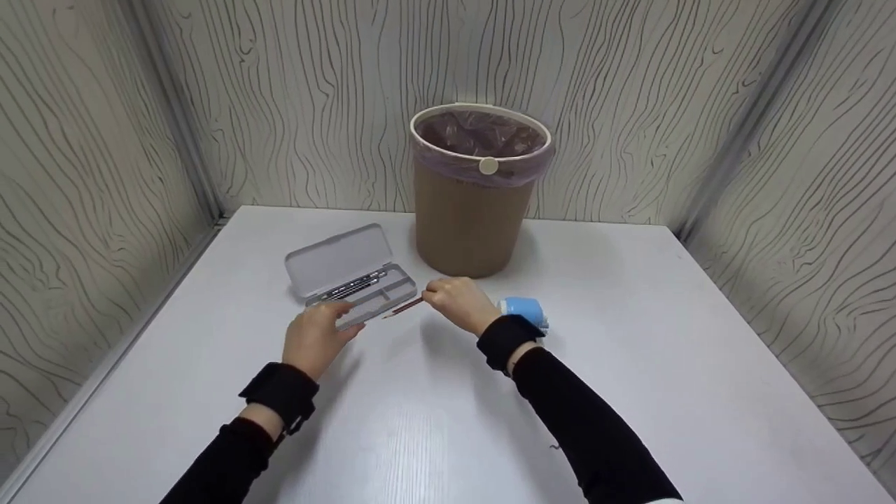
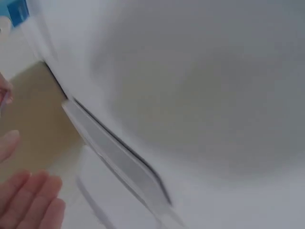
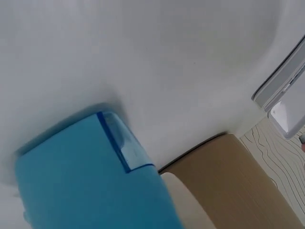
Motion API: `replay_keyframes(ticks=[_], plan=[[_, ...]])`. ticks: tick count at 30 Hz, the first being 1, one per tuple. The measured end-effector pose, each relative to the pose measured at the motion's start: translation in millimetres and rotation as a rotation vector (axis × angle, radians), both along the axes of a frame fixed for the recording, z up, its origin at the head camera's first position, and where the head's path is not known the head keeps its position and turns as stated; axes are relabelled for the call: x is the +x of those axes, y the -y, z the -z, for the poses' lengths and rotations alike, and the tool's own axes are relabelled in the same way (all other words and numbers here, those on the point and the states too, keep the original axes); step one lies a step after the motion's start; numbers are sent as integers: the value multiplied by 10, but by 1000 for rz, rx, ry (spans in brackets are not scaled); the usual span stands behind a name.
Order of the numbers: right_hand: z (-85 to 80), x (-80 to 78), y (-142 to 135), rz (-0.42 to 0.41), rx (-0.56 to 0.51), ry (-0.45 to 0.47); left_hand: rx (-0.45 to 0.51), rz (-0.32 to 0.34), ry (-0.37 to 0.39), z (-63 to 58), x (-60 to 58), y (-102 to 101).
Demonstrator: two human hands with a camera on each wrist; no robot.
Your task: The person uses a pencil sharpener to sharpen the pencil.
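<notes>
A pencil (image 1: 406,306) with a dark red shaft is pinched in my right hand (image 1: 462,302), its sharpened tip pointing left and down. That tip is beside the near right edge of a grey pencil case (image 1: 343,259), which lies with its lid up. Several dark patterned pencils (image 1: 353,285) lie in the case's far compartment. My left hand (image 1: 315,339) is at the case's near left side; in the left wrist view its fingers (image 2: 35,200) are straight and apart from the thumb. Behind my right wrist sits a blue-and-white device (image 1: 523,310) with a clear window, seemingly a pencil sharpener.
A tall brown bin (image 1: 469,217) with a purple liner (image 1: 483,133) stands at the back of the white table (image 1: 420,434). Wood-patterned panels (image 1: 315,105) enclose the back and both sides. A small dark scrap (image 1: 554,446) lies near the right forearm.
</notes>
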State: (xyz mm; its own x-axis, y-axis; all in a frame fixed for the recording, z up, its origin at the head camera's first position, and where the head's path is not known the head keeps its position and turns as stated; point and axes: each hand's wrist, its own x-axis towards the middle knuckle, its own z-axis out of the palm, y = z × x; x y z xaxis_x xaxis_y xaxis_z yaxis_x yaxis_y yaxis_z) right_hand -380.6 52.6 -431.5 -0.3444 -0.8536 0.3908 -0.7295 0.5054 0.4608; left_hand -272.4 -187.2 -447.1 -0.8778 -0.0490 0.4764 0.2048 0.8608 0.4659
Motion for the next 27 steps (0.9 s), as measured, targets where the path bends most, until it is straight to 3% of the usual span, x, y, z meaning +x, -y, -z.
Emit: replay_keyframes(ticks=[8,16,27], plan=[[24,-204,285,43,71,-49,-7,-87,128,81,-82,367],[100,-355,626,72,73,-90,-55,-112,180,111,-234,476],[190,-466,991,153,103,42,-102,-131,244,95,-365,451]])
